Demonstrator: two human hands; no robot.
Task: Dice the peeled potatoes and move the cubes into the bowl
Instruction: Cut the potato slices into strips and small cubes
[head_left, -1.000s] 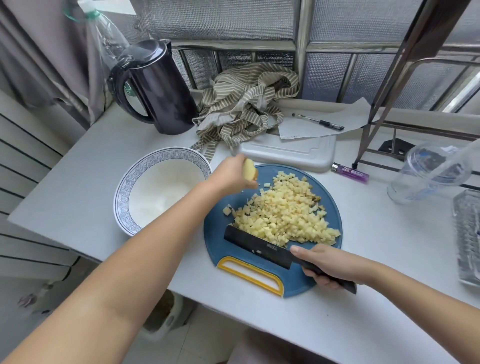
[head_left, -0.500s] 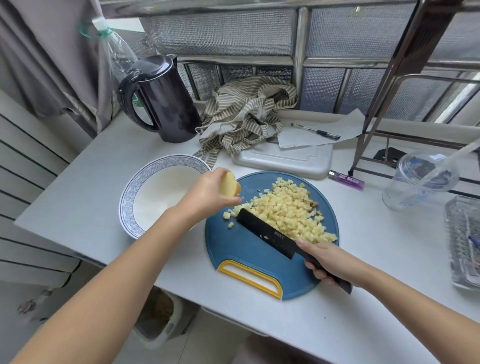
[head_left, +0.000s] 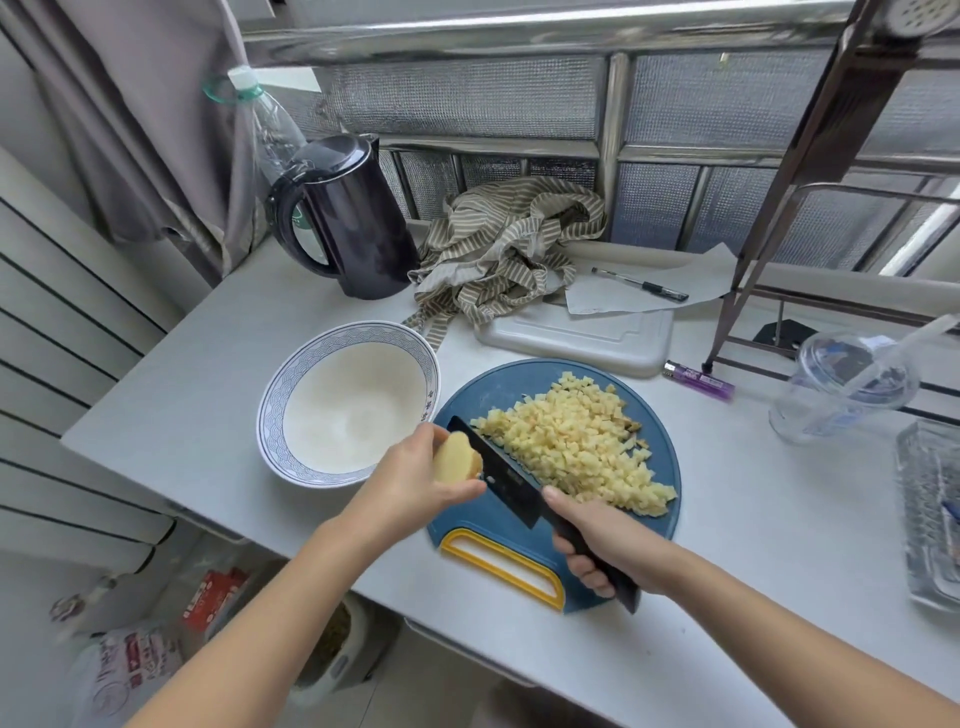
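Head view: our left hand (head_left: 410, 488) has carried the potato chunk (head_left: 456, 461) it grips from the cubes (head_left: 576, 447) back to the board's (head_left: 467, 395) 8 o'clock; our right hand (head_left: 608, 535), gripping the knife (head_left: 501, 470), followed. Dicing likely resumes; the bowl (head_left: 268, 415) at 9 o'clock waits empty.

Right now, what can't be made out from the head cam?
Head view only:
- handle of the knife: mostly hidden inside the right hand grip.
- potato piece: underside covered by the left hand.
- marking on the blade: too small to read.
- clear tray: cut off by the right frame edge.
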